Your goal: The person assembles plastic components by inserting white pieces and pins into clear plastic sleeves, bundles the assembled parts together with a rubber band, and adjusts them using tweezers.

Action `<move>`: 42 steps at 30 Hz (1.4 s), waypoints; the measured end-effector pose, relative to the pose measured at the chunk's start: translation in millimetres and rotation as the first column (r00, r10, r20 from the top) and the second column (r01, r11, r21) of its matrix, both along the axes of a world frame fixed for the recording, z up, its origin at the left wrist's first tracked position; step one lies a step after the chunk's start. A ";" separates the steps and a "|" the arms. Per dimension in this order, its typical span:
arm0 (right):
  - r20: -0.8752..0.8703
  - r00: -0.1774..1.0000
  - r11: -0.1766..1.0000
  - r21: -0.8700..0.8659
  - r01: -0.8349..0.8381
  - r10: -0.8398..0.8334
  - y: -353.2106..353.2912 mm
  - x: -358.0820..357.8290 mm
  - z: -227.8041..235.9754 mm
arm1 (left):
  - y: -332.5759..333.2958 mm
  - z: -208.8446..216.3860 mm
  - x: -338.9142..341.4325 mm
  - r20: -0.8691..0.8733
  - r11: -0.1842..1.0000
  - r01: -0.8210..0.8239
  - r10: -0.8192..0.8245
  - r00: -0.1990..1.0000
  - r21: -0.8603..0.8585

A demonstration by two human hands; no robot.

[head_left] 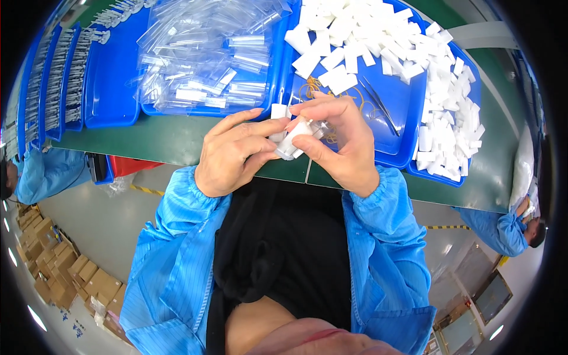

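Note:
Both of my hands meet just over the near edge of the blue trays. My left hand [232, 151] is closed, its fingertips pinching the left side of a small white block with clear plastic at its end [292, 145]. My right hand [342, 139] grips the same piece from the right with thumb and bent fingers. Another white part [278, 110] shows just above my left fingertips; I cannot tell whether it is joined to the piece. Fingers hide much of what is held. Right behind my right hand lie tan rubber bands [309, 90].
A blue tray [275, 71] bears clear plastic sleeves. White blocks [355, 29] fill the tray to its right, with black tweezers [380, 105] inside; more blocks [447, 118] lie further right. Narrow trays of slim metallic parts [74, 77] stand far left. People in blue sit at both sides.

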State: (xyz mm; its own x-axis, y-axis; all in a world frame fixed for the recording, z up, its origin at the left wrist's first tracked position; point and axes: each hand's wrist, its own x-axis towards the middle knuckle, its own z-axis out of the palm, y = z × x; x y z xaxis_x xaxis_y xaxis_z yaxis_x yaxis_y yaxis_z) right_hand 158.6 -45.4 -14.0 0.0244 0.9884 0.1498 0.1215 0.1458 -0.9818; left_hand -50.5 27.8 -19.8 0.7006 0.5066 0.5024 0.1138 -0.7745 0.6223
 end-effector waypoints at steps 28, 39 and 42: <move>0.881 0.421 0.926 0.320 -0.199 -0.214 121.4 -32.4 10.0 | 0.8 5.6 -58.5 0.127 0.942 -0.288 0.311 0.942 -0.170; 0.239 0.967 0.996 0.002 0.086 -0.084 96.7 -36.7 32.9 | 5.0 2.2 -50.7 0.142 0.961 -0.238 0.257 0.956 -0.142; -0.289 0.955 0.977 -0.213 0.006 -0.068 81.8 -36.5 39.7 | 4.1 -0.7 -46.4 0.125 0.977 -0.182 0.196 0.973 -0.110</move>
State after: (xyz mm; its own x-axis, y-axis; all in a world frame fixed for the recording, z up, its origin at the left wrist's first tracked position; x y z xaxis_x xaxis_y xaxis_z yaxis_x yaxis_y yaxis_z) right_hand 122.1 36.4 25.7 0.0734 0.9943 -0.0773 -0.1745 -0.0635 -0.9826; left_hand -96.9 31.9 -20.5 0.5168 0.6744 0.5274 0.1624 -0.6821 0.7130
